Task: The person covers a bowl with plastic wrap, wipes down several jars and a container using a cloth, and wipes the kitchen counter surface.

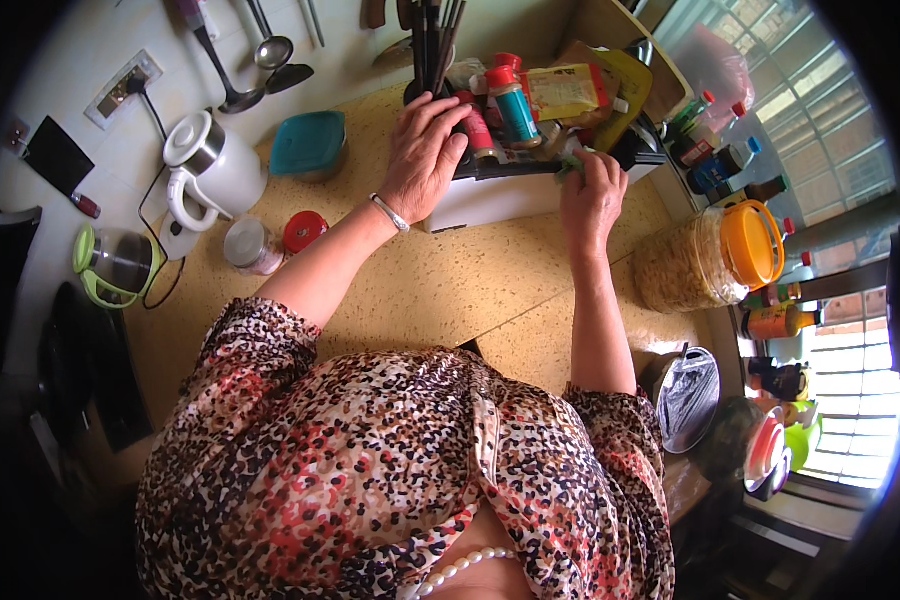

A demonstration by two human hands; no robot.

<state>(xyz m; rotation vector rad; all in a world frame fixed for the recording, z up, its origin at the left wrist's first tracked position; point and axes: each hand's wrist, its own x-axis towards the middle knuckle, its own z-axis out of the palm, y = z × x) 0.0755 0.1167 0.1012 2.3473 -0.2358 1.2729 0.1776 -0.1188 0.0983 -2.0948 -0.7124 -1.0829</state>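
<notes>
A white storage box with a black rim (pixel 495 199) stands on the speckled yellow countertop before me. My left hand (pixel 426 157) lies over its left end, fingers across the rim beside the dark chopsticks (pixel 435 45); the palm side is hidden. At the front rim, my right hand (pixel 594 199) pinches a crumpled pale green and white wad (pixel 571 160), perhaps cloth or tissue. Inside the box are a red-capped seasoning jar with a teal label (pixel 514 109), another jar with a red label (pixel 478 135) and a yellow-and-red food packet (pixel 566 91).
Left on the counter are a white electric kettle (pixel 229 172), a teal-lidded container (pixel 309 142), a grey-lidded jar (pixel 253 246), a red lid (pixel 305 231) and a glass pot with green trim (pixel 116 262). A large orange-lidded jar (pixel 682 259) stands right, near several bottles on the windowsill.
</notes>
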